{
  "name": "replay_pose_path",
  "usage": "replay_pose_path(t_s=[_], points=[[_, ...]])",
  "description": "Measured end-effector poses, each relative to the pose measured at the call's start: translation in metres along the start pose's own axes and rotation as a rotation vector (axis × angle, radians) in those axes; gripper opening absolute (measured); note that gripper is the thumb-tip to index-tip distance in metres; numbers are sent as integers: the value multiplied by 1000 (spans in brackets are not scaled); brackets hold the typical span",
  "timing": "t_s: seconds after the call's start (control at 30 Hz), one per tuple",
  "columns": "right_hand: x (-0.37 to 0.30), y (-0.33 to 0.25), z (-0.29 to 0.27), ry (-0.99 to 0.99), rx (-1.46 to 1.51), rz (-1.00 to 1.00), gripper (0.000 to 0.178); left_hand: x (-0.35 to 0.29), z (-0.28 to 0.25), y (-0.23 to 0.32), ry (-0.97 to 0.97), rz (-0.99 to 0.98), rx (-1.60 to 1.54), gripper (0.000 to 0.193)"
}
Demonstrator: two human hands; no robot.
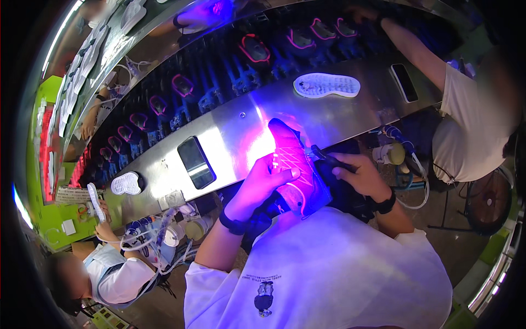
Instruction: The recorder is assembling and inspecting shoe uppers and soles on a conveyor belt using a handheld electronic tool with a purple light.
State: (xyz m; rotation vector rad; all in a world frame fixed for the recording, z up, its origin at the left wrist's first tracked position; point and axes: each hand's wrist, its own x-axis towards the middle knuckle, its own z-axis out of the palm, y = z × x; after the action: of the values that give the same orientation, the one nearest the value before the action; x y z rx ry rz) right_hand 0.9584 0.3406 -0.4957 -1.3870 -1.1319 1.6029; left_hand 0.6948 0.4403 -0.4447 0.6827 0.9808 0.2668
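Note:
My left hand is closed round a lace-up shoe upper, its thumb lying on the laces. Pink and violet light colours the shoe, which tilts with its toe toward the bench. In my right hand is a slim dark-handled tool, whose tip is at the shoe's right side. I cannot make out the tool's kind or whether it touches the shoe. Beyond the shoe, a white shoe sole lies on the metal bench.
Two phones, one at left and another at right, lie on the bench. A second white sole is farther left. Several shoes line the dark rack behind. Co-workers sit at left and right; a fan stands at right.

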Motion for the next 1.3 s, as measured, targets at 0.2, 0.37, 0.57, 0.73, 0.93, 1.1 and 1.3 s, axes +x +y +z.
replay_pose_path(t_s=[0.2,0.37,0.57,0.73,0.93,1.1,1.3], points=[[23,-23,-5,-45,-68,128,39,-7,-1,-1,7,14,-37,42],[20,-25,-7,-162,-49,-9,41,-12,-25,-10,90,106,29,45],[6,-39,-18,-298,-60,224,45,-20,-31,-3,173,164,70,44],[-10,-25,-11,-144,-151,92,41,-12,-31,-13,239,146,-29,44],[1,-38,-14,-70,-451,-90,40,-10,-27,-16,215,9,-259,47],[27,-52,-31,-61,-534,-242,39,-9,-16,-8,167,-100,-514,49],[51,-68,-51,-128,-610,-294,39,-7,-10,-8,66,-188,-822,51]])
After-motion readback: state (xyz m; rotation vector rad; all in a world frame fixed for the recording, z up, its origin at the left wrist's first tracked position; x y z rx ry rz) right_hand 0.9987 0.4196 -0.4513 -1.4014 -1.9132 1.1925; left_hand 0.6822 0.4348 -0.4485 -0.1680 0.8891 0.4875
